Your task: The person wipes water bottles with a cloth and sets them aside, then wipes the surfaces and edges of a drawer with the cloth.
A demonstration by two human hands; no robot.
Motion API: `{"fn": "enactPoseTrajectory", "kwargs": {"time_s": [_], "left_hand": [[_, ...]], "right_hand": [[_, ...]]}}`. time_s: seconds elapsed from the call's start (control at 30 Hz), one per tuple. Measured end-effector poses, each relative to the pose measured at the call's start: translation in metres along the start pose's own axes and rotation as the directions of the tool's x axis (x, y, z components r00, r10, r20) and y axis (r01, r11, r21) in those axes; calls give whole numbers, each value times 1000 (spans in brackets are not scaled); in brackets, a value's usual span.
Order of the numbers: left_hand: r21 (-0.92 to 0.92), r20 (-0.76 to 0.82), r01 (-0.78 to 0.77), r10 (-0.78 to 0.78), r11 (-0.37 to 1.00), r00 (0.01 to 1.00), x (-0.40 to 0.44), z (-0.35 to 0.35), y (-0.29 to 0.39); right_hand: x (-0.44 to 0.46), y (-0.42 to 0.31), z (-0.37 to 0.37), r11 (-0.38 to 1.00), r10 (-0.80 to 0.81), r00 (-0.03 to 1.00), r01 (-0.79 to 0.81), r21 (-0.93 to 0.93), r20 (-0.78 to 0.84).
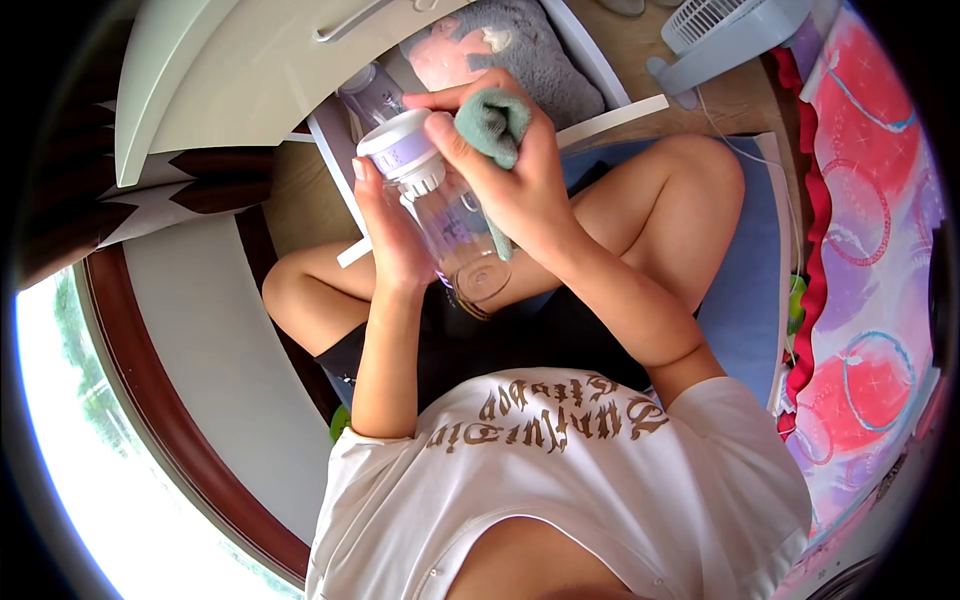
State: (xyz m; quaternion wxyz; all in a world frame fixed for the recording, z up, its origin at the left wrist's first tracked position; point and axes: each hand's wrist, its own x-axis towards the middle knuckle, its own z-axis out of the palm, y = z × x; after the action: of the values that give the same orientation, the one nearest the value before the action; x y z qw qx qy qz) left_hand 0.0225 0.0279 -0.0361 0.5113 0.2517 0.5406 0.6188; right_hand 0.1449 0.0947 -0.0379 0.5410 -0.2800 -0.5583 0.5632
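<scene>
A clear bottle [450, 235] with a white and lilac lid [398, 141] is tilted in front of my lap, its lid end toward the drawer. My left hand [392, 235] is wrapped round the bottle's left side, just below the lid. Against the lid's right side rest the thumb and fingers of my right hand [520, 175], which also holds a bunched green cloth [492, 125]. A thin end of the cloth hangs beside the bottle. Part of the bottle is hidden behind my hands.
An open drawer [625, 110] ahead holds a grey plush item [545, 65] and another clear container [372, 95]. A white fan [725, 40] stands at the upper right with its cable. Patterned bedding [870, 250] hangs at the right; a curtain [215, 185] is at the left.
</scene>
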Motion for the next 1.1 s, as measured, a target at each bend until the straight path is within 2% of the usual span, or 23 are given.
{"fn": "enactPoseTrajectory", "kwargs": {"time_s": [0.17,0.27,0.33,0.43,0.53,0.67,0.77,0.83,1.07,1.1], "left_hand": [[20,-29,-2,3,1000,1000,0,-1,1],[-44,81,10,-6,999,997,3,-5,-1],[-55,-10,21,-21,998,1000,1,2,2],[-25,-21,29,-30,999,999,0,0,4],[38,-3,6,-6,999,1000,0,-5,1],[37,13,18,-18,999,1000,-3,-2,3],[39,-20,12,-11,999,1000,-2,-2,2],[-29,33,16,-15,999,999,-4,-1,3],[31,14,-35,35,999,999,-1,-4,1],[-3,37,-15,15,1000,999,-2,-2,3]], "right_hand": [[0,8,4,992,0,998,8,124,-61],[0,9,0,985,31,997,-19,169,-69],[-2,0,-4,999,30,999,-31,29,22],[-6,-4,1,1000,1,1000,-1,-23,2],[-7,-6,3,999,-5,1000,5,-42,4],[-6,-1,2,999,-35,999,35,-2,-22],[-6,-5,4,1000,14,999,-15,-21,-31],[-7,-4,4,999,6,1000,-7,-47,-18],[-7,-5,5,997,-21,999,19,-69,-25],[-7,-2,4,998,-34,999,33,-48,-21]]}}
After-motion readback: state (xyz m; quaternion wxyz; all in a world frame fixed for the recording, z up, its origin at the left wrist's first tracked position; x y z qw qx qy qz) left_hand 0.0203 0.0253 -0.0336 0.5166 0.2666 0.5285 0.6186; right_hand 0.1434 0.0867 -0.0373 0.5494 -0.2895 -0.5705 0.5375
